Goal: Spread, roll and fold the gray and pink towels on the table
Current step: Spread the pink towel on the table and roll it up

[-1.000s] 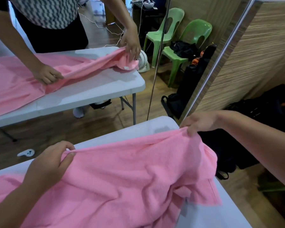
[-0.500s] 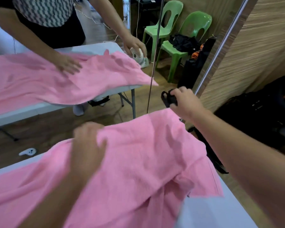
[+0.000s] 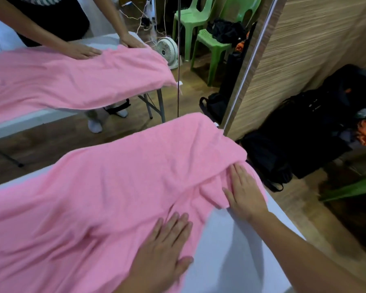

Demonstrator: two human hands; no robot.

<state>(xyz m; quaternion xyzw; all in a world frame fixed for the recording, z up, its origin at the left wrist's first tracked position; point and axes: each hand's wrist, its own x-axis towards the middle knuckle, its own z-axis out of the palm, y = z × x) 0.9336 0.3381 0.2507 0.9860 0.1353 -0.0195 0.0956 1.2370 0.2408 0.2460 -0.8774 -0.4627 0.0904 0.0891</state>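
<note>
both hands lie flat, fingers extended, gripping nothing: left hand (image 3: 164,248) on the pink towel (image 3: 106,191), right hand (image 3: 244,193) at its right edge on the white table (image 3: 230,261).

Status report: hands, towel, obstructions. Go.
Left hand and right hand flat, open on pink towel. Towel spread, bunched at right end. Gray towel not seen. No obstruction.

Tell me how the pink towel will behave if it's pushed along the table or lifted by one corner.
The pink towel is probably floppy: it lies in soft wrinkles and bunches beside the right hand. Pushed, it will likely ruck up rather than slide whole across the white table. Lifted by one corner, it should hang limp; it cannot roll or tip.
</note>
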